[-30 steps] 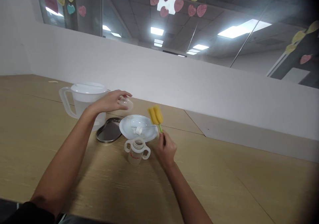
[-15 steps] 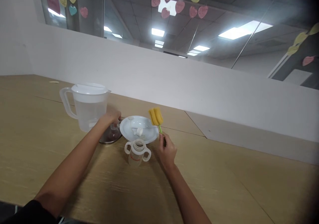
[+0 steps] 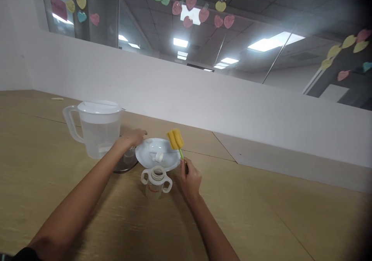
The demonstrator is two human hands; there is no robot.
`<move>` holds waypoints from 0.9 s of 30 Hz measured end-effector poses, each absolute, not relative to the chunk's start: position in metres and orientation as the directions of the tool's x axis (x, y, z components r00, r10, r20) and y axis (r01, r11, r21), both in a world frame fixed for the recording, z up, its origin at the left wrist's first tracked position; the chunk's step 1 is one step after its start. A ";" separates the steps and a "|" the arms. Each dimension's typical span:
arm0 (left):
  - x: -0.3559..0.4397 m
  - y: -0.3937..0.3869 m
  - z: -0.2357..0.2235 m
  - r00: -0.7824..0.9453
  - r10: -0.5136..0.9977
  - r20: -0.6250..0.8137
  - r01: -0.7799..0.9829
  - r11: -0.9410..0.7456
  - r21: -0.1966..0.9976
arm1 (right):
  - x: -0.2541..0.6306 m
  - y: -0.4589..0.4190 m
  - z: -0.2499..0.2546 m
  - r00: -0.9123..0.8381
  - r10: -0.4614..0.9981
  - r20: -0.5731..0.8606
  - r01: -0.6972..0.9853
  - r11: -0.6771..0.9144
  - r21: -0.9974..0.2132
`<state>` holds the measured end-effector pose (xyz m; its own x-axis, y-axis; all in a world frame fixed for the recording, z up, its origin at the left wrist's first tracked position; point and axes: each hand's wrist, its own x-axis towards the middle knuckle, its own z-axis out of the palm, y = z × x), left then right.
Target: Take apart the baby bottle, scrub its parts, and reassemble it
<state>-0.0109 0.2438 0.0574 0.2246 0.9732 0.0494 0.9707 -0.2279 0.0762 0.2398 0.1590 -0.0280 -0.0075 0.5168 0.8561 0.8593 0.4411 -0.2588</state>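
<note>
My right hand (image 3: 192,179) is closed around the green handle of a bottle brush with a yellow sponge head (image 3: 175,139), held up over the right rim of a white bowl (image 3: 143,158). Small white and clear parts (image 3: 158,157) lie in the bowl. In front of it stands a lidless, two-handled baby bottle (image 3: 154,187) with red lettering. My left hand (image 3: 134,137) reaches over a dark round tray (image 3: 125,169) to the bowl's far left side, fingers stretched out, holding nothing visible. A clear glass-like item (image 3: 130,151) rests on the tray, partly hidden by my forearm.
A clear lidded pitcher (image 3: 100,131) with liquid inside stands left of the tray. Behind the wooden table (image 3: 247,214) runs a white wall (image 3: 174,86) below a window with heart-shaped notes. A small flat pale item (image 3: 57,98) lies at the back left.
My left hand has lifted off the tray area and shifted right toward the bowl's far rim, fingers now extended. The brush stays in my right hand. The whole view has shifted slightly.
</note>
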 end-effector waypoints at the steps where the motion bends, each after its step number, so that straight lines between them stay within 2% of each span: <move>1: -0.006 0.244 0.056 0.243 0.967 0.081 0.965 -0.250 0.084 | 0.240 0.159 -0.028 -0.009 0.522 0.853 0.860 0.439 -0.260; 9: 0.012 0.248 0.034 0.266 0.957 0.115 0.953 -0.279 0.117 | 0.241 0.160 -0.030 -0.015 0.549 0.836 0.865 0.426 -0.264; 16: 0.015 0.246 0.034 0.250 0.957 0.146 0.962 -0.262 0.073 | 0.241 0.160 -0.030 -0.042 0.567 0.822 0.864 0.434 -0.255; 21: 0.016 0.245 0.032 0.251 0.956 0.150 0.963 -0.263 0.063 | 0.241 0.159 -0.029 -0.005 0.607 0.795 0.855 0.415 -0.312; 27: 0.018 0.247 0.031 0.350 0.922 0.167 0.917 -0.373 0.141 | 0.241 0.159 -0.028 0.002 0.617 0.787 0.855 0.407 -0.321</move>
<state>0.0179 0.2471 0.0312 0.3497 0.9219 0.1670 0.9169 -0.3734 0.1412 0.2406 0.1594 -0.0284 0.0019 0.6170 0.7869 0.8548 0.4073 -0.3215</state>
